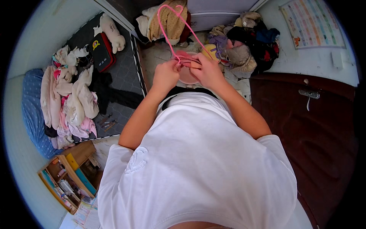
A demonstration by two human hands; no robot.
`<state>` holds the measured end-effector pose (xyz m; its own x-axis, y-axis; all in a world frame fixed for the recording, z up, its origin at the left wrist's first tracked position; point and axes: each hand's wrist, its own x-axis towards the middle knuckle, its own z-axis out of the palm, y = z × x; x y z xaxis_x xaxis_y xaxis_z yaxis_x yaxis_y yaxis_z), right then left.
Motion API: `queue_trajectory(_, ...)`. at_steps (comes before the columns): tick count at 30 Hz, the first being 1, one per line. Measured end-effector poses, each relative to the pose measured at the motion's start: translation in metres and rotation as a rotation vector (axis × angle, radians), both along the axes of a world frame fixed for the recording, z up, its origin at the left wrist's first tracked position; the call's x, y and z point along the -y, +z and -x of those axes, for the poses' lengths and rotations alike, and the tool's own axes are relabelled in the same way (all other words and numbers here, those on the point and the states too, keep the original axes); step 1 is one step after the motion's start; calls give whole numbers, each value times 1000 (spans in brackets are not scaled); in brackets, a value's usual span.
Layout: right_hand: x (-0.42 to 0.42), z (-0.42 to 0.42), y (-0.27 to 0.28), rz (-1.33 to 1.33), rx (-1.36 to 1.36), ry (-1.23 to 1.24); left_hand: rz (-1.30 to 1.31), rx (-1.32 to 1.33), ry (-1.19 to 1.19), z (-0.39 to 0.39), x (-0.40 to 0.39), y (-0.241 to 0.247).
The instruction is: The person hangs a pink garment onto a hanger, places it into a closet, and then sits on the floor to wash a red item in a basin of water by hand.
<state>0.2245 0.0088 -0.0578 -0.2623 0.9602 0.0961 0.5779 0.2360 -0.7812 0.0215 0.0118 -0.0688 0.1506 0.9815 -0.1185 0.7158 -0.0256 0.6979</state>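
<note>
My left hand [166, 75] is closed around one lower end of a pink clothes hanger [163, 30], whose hook points away from me. My right hand [210, 71] pinches a reddish-pink, folded strip of material [187, 58] stretched between both hands; the strip's exact kind is unclear. The hanger's other arm runs down behind my right fingers, so its end there is hidden. Below the hands, a pale pink basin [188, 76] stands on the floor, partly covered by them.
Left is a bed [125, 77] with piled clothes [77, 94], a red-and-black case [103, 53] and a plush toy [112, 31]. More clothes [243, 51] heap by the right wall. A dark red door [303, 128] stands right; a wooden shelf unit [68, 180] is at lower left.
</note>
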Motion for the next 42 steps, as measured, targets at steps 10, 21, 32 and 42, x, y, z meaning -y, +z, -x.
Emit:
queue_trajectory(10, -5, -100, 27, 742, -1015, -340, 92, 312, 305, 54, -19, -13)
queue_trajectory(21, -18, -50, -2, 863, -1148, -265, 151, 853, 226, -19, -19, 26)
queue_trajectory(32, -25, -49, 20, 1079, -1897, 3, 14, 793, 263, -31, -20, 14)
queue_trajectory(42, -21, -42, 10, 716, -1438, 332, 3, 1015, 252, -40, -16, 35)
